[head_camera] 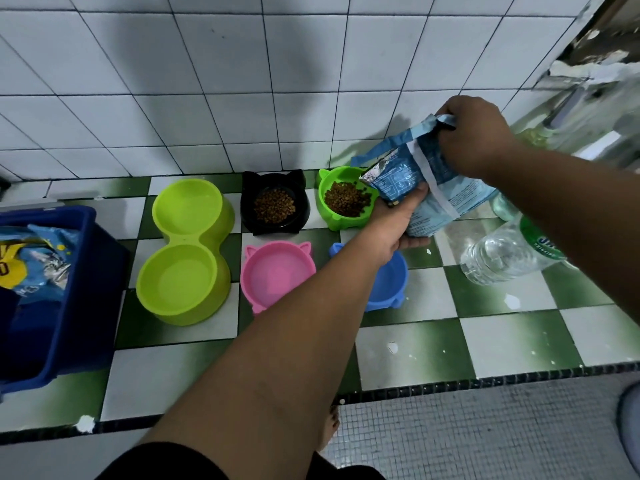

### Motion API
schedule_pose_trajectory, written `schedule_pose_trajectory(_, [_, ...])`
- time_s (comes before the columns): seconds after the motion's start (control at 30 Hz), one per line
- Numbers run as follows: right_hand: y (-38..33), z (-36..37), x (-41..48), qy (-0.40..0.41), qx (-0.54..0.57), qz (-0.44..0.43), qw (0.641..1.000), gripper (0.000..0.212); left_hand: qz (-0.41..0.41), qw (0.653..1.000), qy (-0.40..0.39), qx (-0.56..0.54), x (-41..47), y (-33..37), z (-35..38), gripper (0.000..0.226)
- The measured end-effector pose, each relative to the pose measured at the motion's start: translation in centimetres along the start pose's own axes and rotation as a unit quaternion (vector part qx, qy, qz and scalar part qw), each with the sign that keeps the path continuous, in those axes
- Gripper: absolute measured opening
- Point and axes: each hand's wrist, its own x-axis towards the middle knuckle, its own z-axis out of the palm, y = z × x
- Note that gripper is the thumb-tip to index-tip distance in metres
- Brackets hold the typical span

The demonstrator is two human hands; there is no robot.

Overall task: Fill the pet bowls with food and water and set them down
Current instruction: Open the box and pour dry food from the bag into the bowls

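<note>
Nearest us on the table, the front row has had nothing yet: the blue bowl, half under the forearm, the pink bowl and the lime double bowl all look bare, no kibble and no water that I can make out. The water bottle lies over on the right, untouched. Off to the left, a blue bin holds another food bag.

Up a little, here's the action. The left hand is cupped under the food bag, fingers curled round it just behind the open mouth. The bag is tipped left and down, its mouth right over the near edge of the green bowl, which carries a good heap of kibble. Beside it, the black bowl has its portion too.

Higher up, the right hand pinches the bag's raised end, fingers closed tight on the folded edge.

So I'd call it two bowls fed, three to go, with water and setting down all to come.
</note>
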Motion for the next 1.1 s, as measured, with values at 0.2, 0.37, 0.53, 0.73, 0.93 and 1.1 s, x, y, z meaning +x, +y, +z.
schedule_pose_trajectory(0.2, [-2.2,-1.1,-2.7,0.022,0.008,-0.014,1.0,0.02,0.025,1.0,0.005,-0.012,-3.1,0.2,-0.9,0.101])
schedule_pose_trajectory(0.37, [-4.7,-1.4,-6.2,0.022,0.034,-0.03,0.999,0.017,0.032,0.999,0.001,-0.009,-6.6,-0.3,-2.8,0.077])
schedule_pose_trajectory(0.53, [-7.2,0.0,-9.1,0.006,0.036,-0.041,0.998,0.015,0.017,0.999,0.017,-0.034,-10.9,-1.5,-4.8,0.103])
schedule_pose_trajectory(0.73, [-9.4,2.8,-10.9,-0.035,0.011,-0.086,0.996,0.019,0.002,0.998,0.028,-0.06,-13.1,-3.7,-7.2,0.065])
schedule_pose_trajectory(0.93, [-10.1,5.7,-11.2,-0.077,-0.002,-0.105,0.991,0.022,-0.01,0.992,0.044,-0.114,-13.5,-5.5,-7.3,0.049])
schedule_pose_trajectory(1.1, [-9.4,7.3,-10.6,-0.11,-0.013,-0.118,0.987,0.019,-0.014,0.991,0.057,-0.123,-13.5,-6.5,-6.9,0.055])
